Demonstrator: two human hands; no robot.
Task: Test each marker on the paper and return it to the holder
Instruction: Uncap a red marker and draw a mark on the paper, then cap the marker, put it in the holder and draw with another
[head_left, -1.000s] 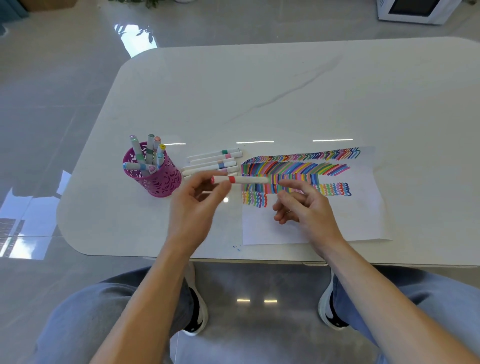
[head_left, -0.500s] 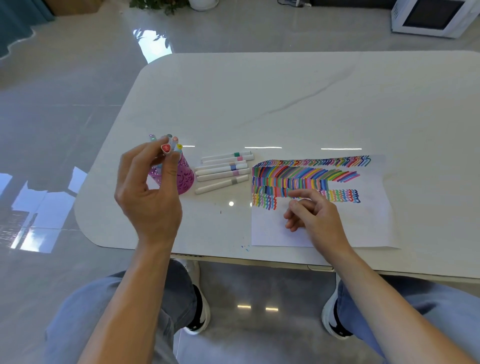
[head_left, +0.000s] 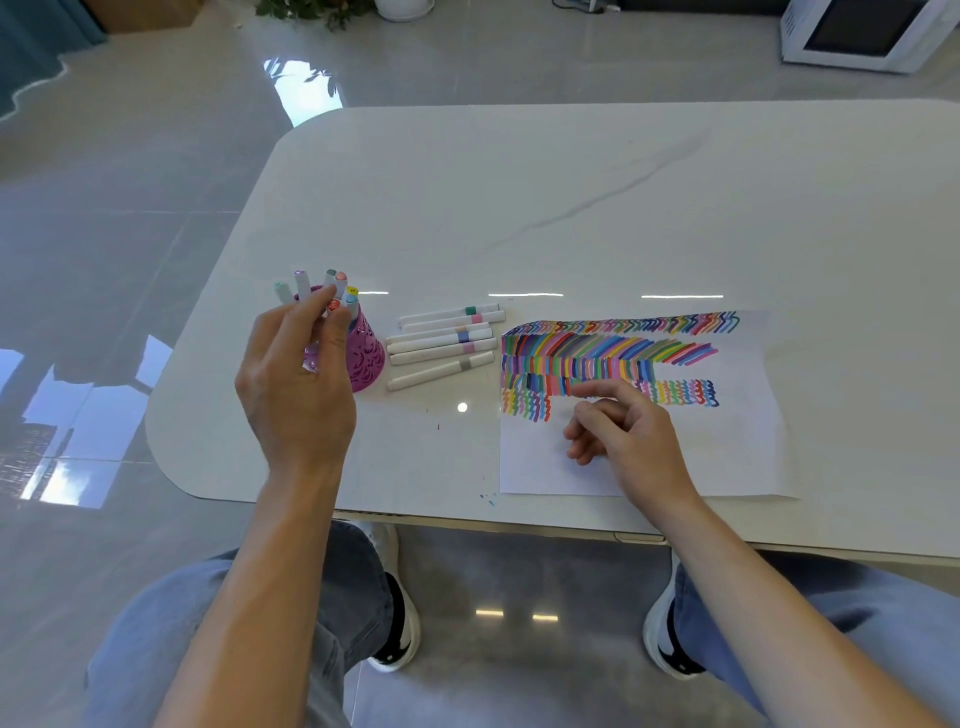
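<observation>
**Holder**: pink openwork, at 9 o'clock on the surface, with capped markers standing in it.

**Left hand**: raised in front of the holder, finger and thumb pinching a red-capped marker at the rim. The barrel is hidden behind the palm, so how deep it sits cannot be told.

**Loose markers**: six, long axes roughly 9-to-3, lying at 3 o'clock from the left hand, which is probably the nearer.

**Right hand**: loosely curled, empty, resting on the paper.
</observation>
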